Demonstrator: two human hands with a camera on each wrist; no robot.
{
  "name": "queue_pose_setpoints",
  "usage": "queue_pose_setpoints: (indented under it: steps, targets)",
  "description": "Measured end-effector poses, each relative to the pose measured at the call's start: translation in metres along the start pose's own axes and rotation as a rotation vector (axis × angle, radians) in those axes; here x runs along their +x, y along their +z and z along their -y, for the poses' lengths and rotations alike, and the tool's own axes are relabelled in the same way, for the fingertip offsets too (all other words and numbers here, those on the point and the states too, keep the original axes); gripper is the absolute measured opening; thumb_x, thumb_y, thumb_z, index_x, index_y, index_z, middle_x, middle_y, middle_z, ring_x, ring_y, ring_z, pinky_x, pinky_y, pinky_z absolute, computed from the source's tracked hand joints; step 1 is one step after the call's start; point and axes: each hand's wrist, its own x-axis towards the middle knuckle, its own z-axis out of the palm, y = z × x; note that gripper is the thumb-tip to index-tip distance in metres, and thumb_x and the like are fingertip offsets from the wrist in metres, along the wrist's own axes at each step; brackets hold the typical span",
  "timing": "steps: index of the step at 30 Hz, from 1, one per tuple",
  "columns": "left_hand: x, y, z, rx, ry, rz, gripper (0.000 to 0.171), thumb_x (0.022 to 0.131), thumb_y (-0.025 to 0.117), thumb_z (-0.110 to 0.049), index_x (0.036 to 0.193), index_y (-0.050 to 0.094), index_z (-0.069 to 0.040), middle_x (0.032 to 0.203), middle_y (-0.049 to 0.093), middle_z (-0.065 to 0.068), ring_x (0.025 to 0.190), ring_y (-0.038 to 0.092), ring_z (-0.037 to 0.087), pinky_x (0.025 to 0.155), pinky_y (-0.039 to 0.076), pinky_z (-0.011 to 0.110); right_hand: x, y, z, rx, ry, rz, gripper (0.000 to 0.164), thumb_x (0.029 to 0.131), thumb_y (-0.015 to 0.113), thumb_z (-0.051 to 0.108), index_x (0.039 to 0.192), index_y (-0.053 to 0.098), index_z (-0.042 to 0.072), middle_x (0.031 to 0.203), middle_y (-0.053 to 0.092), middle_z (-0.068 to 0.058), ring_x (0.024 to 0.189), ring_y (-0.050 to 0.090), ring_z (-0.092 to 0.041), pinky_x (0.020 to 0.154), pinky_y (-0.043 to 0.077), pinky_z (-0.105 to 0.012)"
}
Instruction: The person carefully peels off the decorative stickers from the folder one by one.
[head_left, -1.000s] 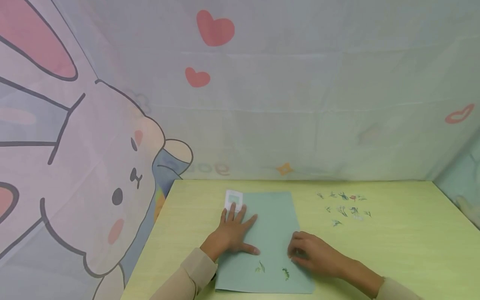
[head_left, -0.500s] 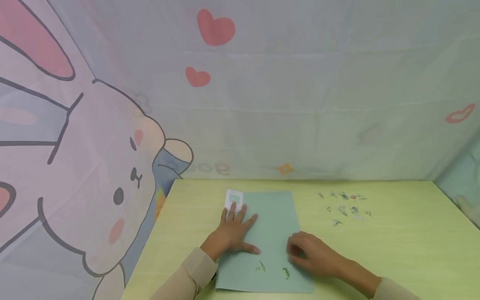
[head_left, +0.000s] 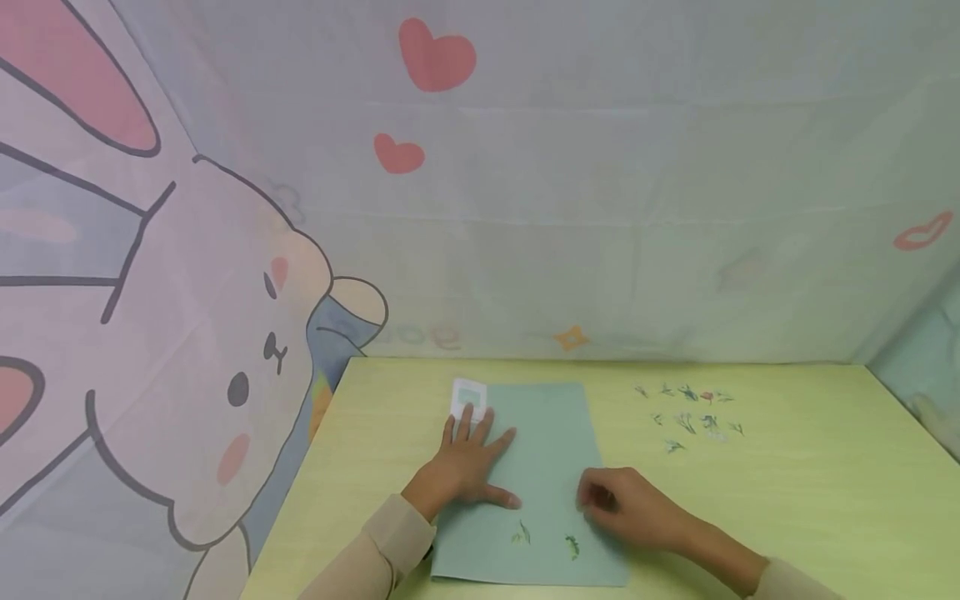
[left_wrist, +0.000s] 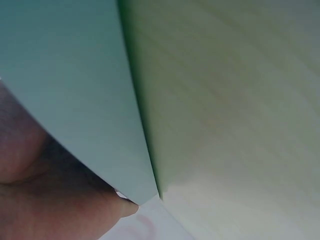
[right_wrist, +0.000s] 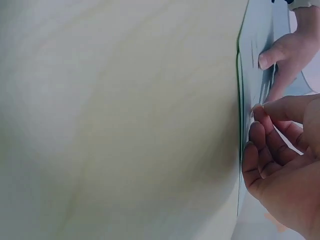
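A thin pale green booklet (head_left: 551,450), its edge showing layers in the right wrist view, lies on the table. Near its front are two small leafy plant stickers (head_left: 521,533). My left hand (head_left: 467,467) rests spread on the booklet, fingertips over a white card (head_left: 469,396) with a green rectangle at the back left corner. The left wrist view shows part of that hand (left_wrist: 55,200) beside the booklet's edge. My right hand (head_left: 630,508) is curled over the booklet's right edge. In the right wrist view its thumb and index fingertips (right_wrist: 262,109) meet close over the surface; no held thing shows.
Several small plant and flower stickers (head_left: 686,421) lie scattered on the yellow-green table (head_left: 795,483) at the back right. A pale curtain (head_left: 570,192) printed with hearts and a rabbit stands behind the table and on its left.
My right hand has shifted very slightly, its knuckles rising a little, with the fingertips staying near the booklet's right edge. The left hand, booklet and stickers have not moved.
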Motion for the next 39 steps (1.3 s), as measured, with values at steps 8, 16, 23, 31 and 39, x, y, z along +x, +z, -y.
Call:
queue_pose_setpoints:
  steps: [8, 16, 23, 31, 39]
  targets:
    - [0.001, 0.001, 0.001, -0.003, 0.003, 0.011, 0.110, 0.081, 0.075, -0.077, 0.168, 0.034, -0.025, 0.176, 0.014, 0.018, 0.161, 0.001, 0.049, 0.125, 0.007, 0.068, -0.003, -0.016, 0.003, 0.043, 0.102, -0.038, 0.007, 0.097, 0.078, 0.011, 0.099, 0.071, 0.014, 0.088, 0.069, 0.007, 0.080, 0.063, -0.005, 0.070, 0.055, -0.026]
    - [0.002, 0.000, 0.001, 0.001, 0.001, 0.010, 0.111, 0.080, 0.074, -0.079, 0.168, 0.034, -0.026, 0.176, 0.014, 0.017, 0.161, 0.001, 0.047, 0.126, 0.007, 0.067, -0.009, -0.044, -0.001, 0.054, 0.161, -0.064, 0.012, 0.101, 0.071, 0.005, 0.100, 0.073, 0.017, 0.093, 0.072, -0.001, 0.084, 0.064, -0.009, 0.071, 0.054, -0.028]
    - [0.002, 0.000, 0.000, 0.003, -0.004, 0.010, 0.111, 0.080, 0.075, -0.079, 0.168, 0.034, -0.026, 0.176, 0.014, 0.017, 0.161, 0.001, 0.048, 0.126, 0.007, 0.067, -0.022, -0.071, -0.019, 0.024, 0.219, -0.120, 0.003, 0.103, 0.070, 0.011, 0.102, 0.073, 0.011, 0.095, 0.072, -0.005, 0.083, 0.064, -0.011, 0.071, 0.055, -0.028]
    - [0.003, 0.002, 0.001, 0.012, -0.004, 0.006, 0.112, 0.079, 0.074, -0.080, 0.168, 0.034, -0.026, 0.176, 0.015, 0.017, 0.161, 0.001, 0.047, 0.126, 0.007, 0.067, -0.038, -0.098, -0.047, -0.059, 0.334, -0.227, 0.006, 0.103, 0.072, 0.012, 0.107, 0.076, 0.010, 0.097, 0.073, -0.004, 0.085, 0.068, -0.022, 0.069, 0.054, -0.028]
    - [0.000, -0.002, -0.002, 0.003, -0.009, 0.010, 0.112, 0.079, 0.075, -0.079, 0.168, 0.034, -0.026, 0.176, 0.015, 0.017, 0.161, 0.002, 0.047, 0.126, 0.008, 0.066, -0.054, -0.114, -0.078, -0.165, 0.424, -0.297, 0.011, 0.103, 0.072, 0.016, 0.111, 0.078, 0.010, 0.100, 0.075, -0.002, 0.086, 0.066, -0.015, 0.067, 0.051, -0.029]
